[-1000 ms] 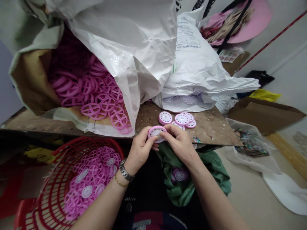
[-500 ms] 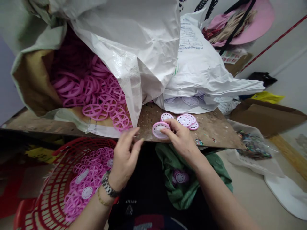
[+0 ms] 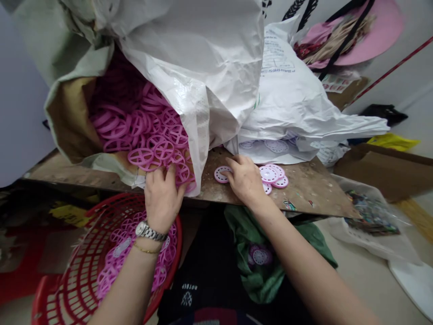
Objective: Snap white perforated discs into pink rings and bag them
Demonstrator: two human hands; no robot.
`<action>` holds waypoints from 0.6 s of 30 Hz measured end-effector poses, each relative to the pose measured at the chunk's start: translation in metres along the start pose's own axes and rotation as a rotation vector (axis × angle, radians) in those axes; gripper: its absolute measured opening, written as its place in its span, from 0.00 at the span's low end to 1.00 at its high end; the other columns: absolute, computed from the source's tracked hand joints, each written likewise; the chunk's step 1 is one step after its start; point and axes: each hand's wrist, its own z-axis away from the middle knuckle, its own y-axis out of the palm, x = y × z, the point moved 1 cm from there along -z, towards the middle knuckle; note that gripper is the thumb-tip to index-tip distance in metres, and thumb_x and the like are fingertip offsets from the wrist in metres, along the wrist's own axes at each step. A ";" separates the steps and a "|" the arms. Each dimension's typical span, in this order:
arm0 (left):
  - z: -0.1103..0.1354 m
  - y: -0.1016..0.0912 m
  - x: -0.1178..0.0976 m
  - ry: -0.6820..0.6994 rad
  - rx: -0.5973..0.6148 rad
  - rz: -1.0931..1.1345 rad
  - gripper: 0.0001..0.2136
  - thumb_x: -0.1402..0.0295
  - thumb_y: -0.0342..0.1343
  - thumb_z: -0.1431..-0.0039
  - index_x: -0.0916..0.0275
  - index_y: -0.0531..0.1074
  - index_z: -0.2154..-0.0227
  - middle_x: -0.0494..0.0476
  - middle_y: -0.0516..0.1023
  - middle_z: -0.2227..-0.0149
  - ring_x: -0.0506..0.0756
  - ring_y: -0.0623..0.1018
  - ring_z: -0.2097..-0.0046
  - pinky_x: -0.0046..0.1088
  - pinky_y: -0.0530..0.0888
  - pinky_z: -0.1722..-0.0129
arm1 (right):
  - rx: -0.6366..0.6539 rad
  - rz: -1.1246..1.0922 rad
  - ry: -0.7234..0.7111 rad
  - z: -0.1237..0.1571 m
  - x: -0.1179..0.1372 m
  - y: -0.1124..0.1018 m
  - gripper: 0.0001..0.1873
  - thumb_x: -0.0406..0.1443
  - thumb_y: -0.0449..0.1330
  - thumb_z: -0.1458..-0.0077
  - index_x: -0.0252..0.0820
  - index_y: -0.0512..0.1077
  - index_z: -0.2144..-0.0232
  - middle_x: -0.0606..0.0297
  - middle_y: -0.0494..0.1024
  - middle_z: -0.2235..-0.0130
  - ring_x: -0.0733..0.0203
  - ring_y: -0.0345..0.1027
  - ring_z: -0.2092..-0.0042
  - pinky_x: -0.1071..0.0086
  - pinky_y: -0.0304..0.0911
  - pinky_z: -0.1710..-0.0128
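Note:
My left hand (image 3: 161,194), wearing a watch and a bracelet, reaches to the front of the spilled pink spoked plastic rings (image 3: 163,149) at the sack's mouth. Its fingertips touch the rings, with thumb and fingers apart. On the board, my right hand (image 3: 246,179) pinches the edge of a white disc with a pink rim (image 3: 220,174). Part of that disc is hidden under the fingers. Just right of this hand lies a small overlapping pile of similar discs (image 3: 269,173).
A red basket (image 3: 72,266) of pink rings stands below the board (image 3: 313,189). Green cloth (image 3: 270,286) with several discs hangs below the front edge. A white sack (image 3: 291,99) of discs lies behind. Right are a clear bin (image 3: 352,234) and a cardboard box (image 3: 379,169).
My left hand has moved up and left to the pink rings. My right hand has let go of one disc, now by the pile, and holds another, shifted left. The view has shifted slightly.

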 end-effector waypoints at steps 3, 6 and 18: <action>-0.004 0.004 0.000 -0.014 -0.022 -0.001 0.26 0.58 0.55 0.41 0.69 0.67 0.44 0.70 0.69 0.54 0.68 0.67 0.53 0.44 0.69 0.54 | -0.037 -0.055 -0.013 0.006 -0.001 -0.002 0.16 0.38 0.60 0.41 0.40 0.74 0.52 0.54 0.73 0.52 0.48 0.63 0.52 0.58 0.61 0.53; -0.006 0.009 0.002 0.019 -0.058 0.033 0.25 0.60 0.55 0.41 0.70 0.68 0.45 0.70 0.70 0.55 0.67 0.68 0.54 0.44 0.68 0.54 | -0.070 -0.144 -0.042 0.015 -0.001 -0.006 0.11 0.36 0.58 0.40 0.40 0.76 0.56 0.55 0.74 0.54 0.49 0.64 0.52 0.57 0.61 0.52; -0.004 0.016 0.002 0.151 -0.089 0.088 0.13 0.67 0.52 0.40 0.60 0.75 0.54 0.66 0.67 0.56 0.63 0.66 0.55 0.40 0.66 0.56 | -0.030 -0.427 -0.102 0.055 0.026 -0.015 0.10 0.31 0.56 0.39 0.41 0.74 0.57 0.58 0.76 0.58 0.53 0.68 0.55 0.59 0.65 0.54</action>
